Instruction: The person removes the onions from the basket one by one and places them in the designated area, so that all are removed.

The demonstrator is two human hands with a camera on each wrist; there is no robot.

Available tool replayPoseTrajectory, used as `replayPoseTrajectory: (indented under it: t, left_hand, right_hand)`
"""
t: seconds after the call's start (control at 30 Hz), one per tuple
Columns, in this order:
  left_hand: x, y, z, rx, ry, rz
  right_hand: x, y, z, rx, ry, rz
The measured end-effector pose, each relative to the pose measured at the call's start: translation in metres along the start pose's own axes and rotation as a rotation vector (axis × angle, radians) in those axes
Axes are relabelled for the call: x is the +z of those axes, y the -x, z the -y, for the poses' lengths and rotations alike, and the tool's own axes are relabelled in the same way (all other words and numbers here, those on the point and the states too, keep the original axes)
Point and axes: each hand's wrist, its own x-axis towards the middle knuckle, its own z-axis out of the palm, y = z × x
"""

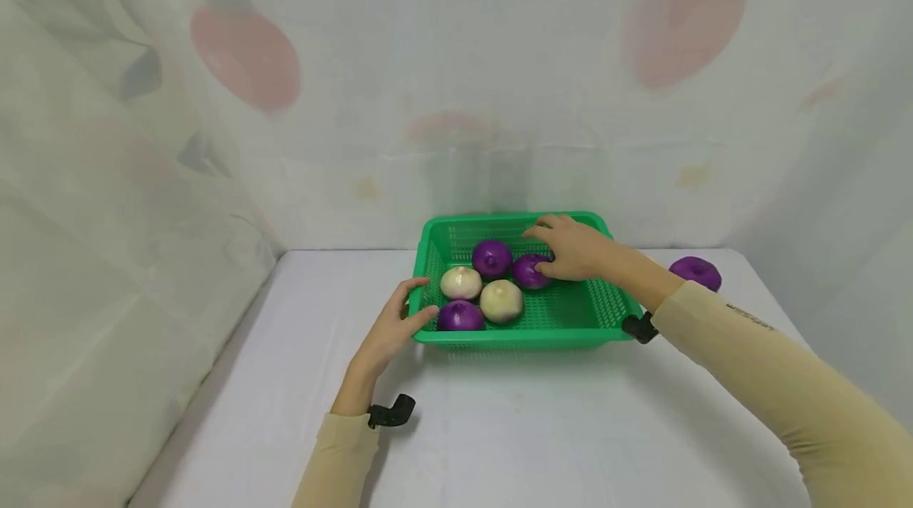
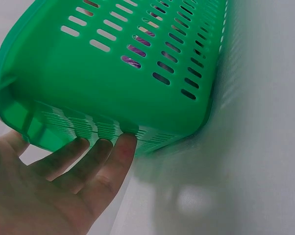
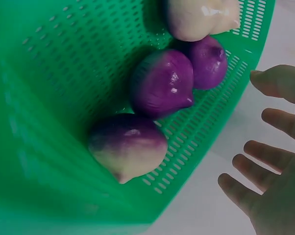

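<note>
Tan cloth of the right sleeve (image 1: pixel 792 389) runs up from the lower right to the right hand (image 1: pixel 573 249), which hangs over the right part of the green basket (image 1: pixel 509 338). Its fingers are loosely spread, with nothing between them in the right wrist view. The thumb overlaps a purple onion (image 1: pixel 526 275) in the head view; whether it touches is hard to tell.

At the other end, the left hand (image 1: pixel 389 324) sets several fingertips against the basket's outer wall, fingers fairly straight and apart, while the thumb reaches over the rim near the front left corner. How firmly it presses cannot be told.

Inside the basket, mostly toward the left, sit five onions, the one by the right thumb among them. A second purple one (image 1: pixel 492 257) lies just behind and left of it, two pale onions (image 1: pixel 502 303) come next, and a third purple one (image 1: pixel 460 318) rests in the front left corner, near the left thumb.

Right of the basket, a round purple thing (image 1: pixel 695 273) lies on the white table (image 1: pixel 528 437), partly behind the right forearm. Beyond hangs a pale curtain (image 1: pixel 357 96) with red fruit prints.
</note>
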Motion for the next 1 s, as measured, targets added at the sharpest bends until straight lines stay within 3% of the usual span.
replayPoseTrajectory:
  t: [0.47,1.0]
  left_hand:
    - [0.008,0.006,0.002,-0.004,0.008,0.005]
    - [0.010,0.009,0.000,-0.009,-0.005,-0.015]
  right_hand:
    - [0.025,-0.029,-0.016,0.058,-0.019,0.108]
    - [0.058,-0.041,-0.022,-0.001,-0.049,0.158]
